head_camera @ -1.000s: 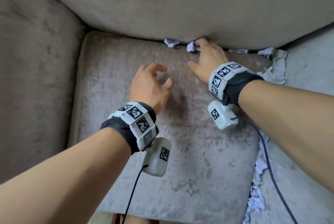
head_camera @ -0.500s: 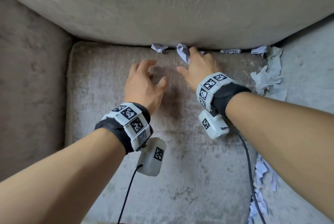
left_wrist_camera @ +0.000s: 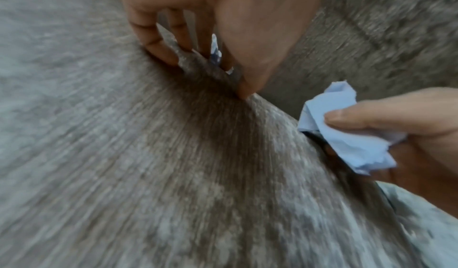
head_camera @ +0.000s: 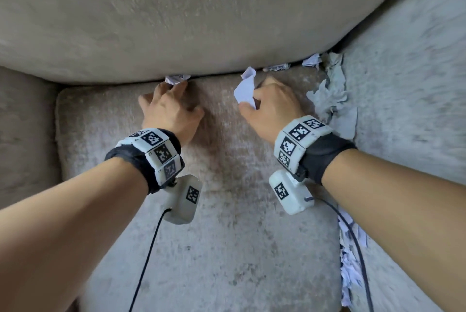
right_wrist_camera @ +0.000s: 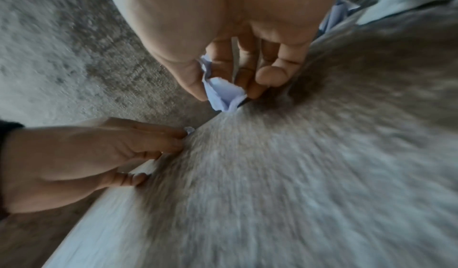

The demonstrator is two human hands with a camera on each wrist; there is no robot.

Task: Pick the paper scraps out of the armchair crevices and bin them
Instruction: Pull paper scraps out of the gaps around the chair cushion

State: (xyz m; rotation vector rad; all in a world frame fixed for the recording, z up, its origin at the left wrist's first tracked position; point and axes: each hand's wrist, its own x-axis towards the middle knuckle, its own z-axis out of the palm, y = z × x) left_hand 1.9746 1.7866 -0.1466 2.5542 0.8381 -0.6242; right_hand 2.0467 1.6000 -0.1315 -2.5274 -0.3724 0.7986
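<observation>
My right hand point(head_camera: 254, 100) pinches a pale crumpled paper scrap point(head_camera: 245, 89) between thumb and fingers, just in front of the back crevice; the right wrist view shows the same scrap point(right_wrist_camera: 223, 96) in that pinch. My left hand point(head_camera: 174, 93) reaches to the crevice with its fingers fairly straight. Its fingertips touch a small scrap point(head_camera: 176, 79) wedged under the back cushion point(head_camera: 176, 21). In the left wrist view that scrap point(left_wrist_camera: 216, 51) shows between the fingers point(left_wrist_camera: 158, 45), with the thumb pressed on the seat cushion point(head_camera: 227, 236).
Two more scraps point(head_camera: 276, 68) point(head_camera: 311, 60) stick out of the back crevice to the right. Grey torn paper point(head_camera: 330, 95) fills the back right corner. Several scraps point(head_camera: 349, 261) line the crevice by the right armrest point(head_camera: 416, 84). The left armrest point(head_camera: 25, 135) bounds the seat. No bin is in view.
My right hand has drawn its scrap out of the crevice and back over the seat. My left hand has moved forward from mid-seat to the scrap on the left.
</observation>
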